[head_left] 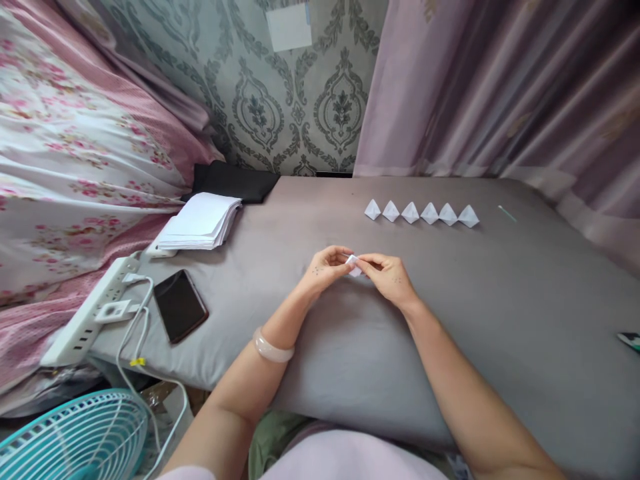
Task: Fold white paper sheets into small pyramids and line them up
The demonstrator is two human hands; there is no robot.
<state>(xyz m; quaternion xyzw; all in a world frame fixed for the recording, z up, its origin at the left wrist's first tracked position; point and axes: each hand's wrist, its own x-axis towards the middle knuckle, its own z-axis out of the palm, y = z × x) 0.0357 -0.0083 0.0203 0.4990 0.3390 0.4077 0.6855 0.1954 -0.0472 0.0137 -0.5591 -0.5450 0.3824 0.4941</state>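
Note:
A small piece of folded white paper point(355, 266) is pinched between both hands above the middle of the grey-covered table point(500, 313). My left hand point(327, 269) grips its left side with thumb and fingers, and my right hand point(387, 275) holds its right side. The fingertips cover part of the paper, so its full shape is hidden. Beyond my right hand, several folded white paper diamonds point(411, 213) stand in a row with small gaps or touching corners.
At the left lie a stack of white paper point(200, 223), a black phone point(181, 306) and a white power strip point(93, 313) with cables. A black folded item point(235, 181) lies behind the stack. A thin green-and-white stick point(508, 213) rests far right. A turquoise fan point(75, 433) stands lower left.

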